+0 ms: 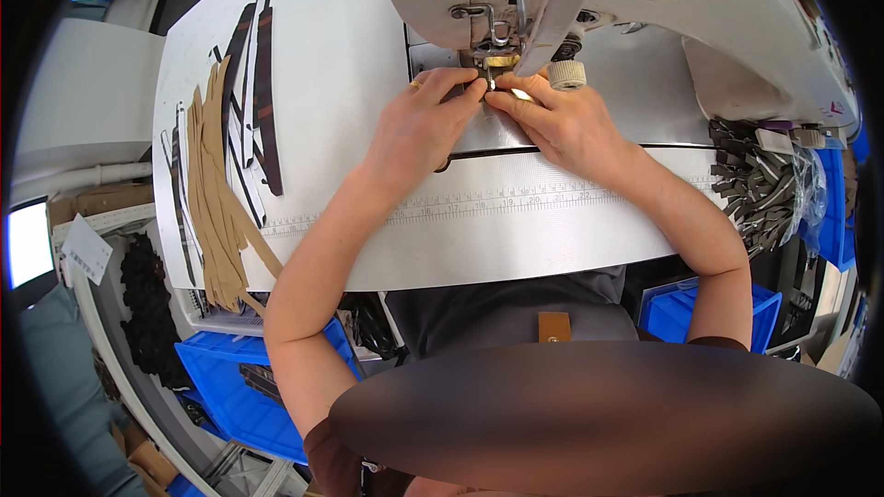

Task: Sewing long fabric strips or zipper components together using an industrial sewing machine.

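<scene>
Both of my hands meet under the head of a sewing machine [479, 0], just in front of its presser foot [498, 57]. My left hand [419, 124] has its thumb and fingertips pinched on the left side of a small dark strip [484, 76]. From the other side, my right hand [566, 120] pinches near the same strip, its thumb and forefinger close to a pale edge. The fingertips cover most of the strip, so its shape is hard to make out.
Tan fabric strips [210, 212] and dark strips [266, 101] lie at the left of the white table [368, 253], which has a printed ruler. A heap of short dark strips [750, 184] sits at the right edge. Blue bins [230, 377] stand below.
</scene>
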`<state>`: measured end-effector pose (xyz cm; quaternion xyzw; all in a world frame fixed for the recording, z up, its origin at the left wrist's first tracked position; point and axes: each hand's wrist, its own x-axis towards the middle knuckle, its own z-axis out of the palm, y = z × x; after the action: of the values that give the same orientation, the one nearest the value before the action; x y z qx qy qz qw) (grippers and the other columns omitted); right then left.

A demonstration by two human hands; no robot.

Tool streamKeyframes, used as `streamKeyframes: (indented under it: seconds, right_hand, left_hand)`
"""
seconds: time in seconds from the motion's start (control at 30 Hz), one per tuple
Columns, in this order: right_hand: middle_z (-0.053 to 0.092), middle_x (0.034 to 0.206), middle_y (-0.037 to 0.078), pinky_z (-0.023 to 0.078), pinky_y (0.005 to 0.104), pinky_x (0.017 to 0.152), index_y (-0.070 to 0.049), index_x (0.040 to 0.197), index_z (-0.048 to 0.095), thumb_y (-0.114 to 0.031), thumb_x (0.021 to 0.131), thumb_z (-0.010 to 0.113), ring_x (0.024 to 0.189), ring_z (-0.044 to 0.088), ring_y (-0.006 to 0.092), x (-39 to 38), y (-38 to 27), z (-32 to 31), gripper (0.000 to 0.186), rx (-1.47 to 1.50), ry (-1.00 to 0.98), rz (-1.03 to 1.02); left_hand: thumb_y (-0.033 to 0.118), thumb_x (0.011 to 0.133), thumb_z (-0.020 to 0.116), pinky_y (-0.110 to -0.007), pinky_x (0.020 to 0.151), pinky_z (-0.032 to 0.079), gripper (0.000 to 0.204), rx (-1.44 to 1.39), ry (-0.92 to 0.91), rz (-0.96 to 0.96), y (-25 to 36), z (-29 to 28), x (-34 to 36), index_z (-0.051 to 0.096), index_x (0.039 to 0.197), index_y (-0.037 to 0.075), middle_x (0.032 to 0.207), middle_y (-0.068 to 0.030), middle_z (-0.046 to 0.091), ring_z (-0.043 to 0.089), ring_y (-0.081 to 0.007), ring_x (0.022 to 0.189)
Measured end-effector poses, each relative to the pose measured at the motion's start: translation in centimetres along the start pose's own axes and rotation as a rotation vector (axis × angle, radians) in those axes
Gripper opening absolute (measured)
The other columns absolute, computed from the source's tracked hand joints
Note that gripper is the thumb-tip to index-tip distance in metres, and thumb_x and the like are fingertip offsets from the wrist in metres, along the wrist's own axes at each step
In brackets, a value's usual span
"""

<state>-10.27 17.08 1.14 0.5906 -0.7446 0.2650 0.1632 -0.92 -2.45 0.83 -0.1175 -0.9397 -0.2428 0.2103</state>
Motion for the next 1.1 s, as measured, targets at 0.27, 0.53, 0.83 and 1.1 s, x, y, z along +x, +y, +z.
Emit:
streamKeyframes:
  seconds: [0.27,0.53,0.83,1.1]
  right_hand:
    - [0.065,0.103,0.004,0.049,0.0356,0.079,-0.005,0.107,0.069,-0.007,0.074,0.071,0.09,0.058,0.0246,0.0,0.0,-0.1,0.033,-0.027,-0.015,0.019]
    - [0.066,0.09,0.007,0.052,0.0272,0.061,-0.001,0.098,0.066,-0.016,0.094,0.059,0.073,0.063,0.0145,0.1,2.5,-2.9,0.017,1.102,-0.143,0.908]
    - [0.066,0.092,0.005,0.052,0.0312,0.065,-0.004,0.095,0.067,-0.015,0.091,0.061,0.076,0.062,0.0168,0.4,3.5,-1.5,0.013,0.817,-0.096,0.513]
    - [0.062,0.103,0.004,0.048,0.0358,0.076,-0.008,0.106,0.067,-0.007,0.075,0.066,0.089,0.056,0.0241,0.2,1.5,-0.4,0.031,-0.102,-0.052,-0.113]
  left_hand:
    - [0.01,0.083,0.07,-0.036,0.081,0.052,0.024,-0.049,0.041,0.001,0.1,0.3,0.1,0.071,0.107,0.006,0.11,-0.006,0.065,0.062,-0.0266,0.093]
    - [0.008,0.082,0.069,-0.037,0.081,0.05,0.024,0.025,0.072,0.062,-0.4,0.2,0.3,0.071,0.106,0.006,0.107,-0.0055,0.066,0.061,-0.0276,0.089]
    - [0.012,0.083,0.069,-0.049,0.096,0.045,0.018,0.055,0.099,0.082,-0.7,0.4,-0.3,0.072,0.1,0.008,0.107,-0.0012,0.068,0.063,-0.0221,0.097]
    - [0.02,0.082,0.071,-0.058,0.111,0.019,0.021,0.204,0.109,0.062,-0.1,0.2,-0.7,0.073,0.102,0.013,0.112,0.005,0.069,0.059,-0.0146,0.106]
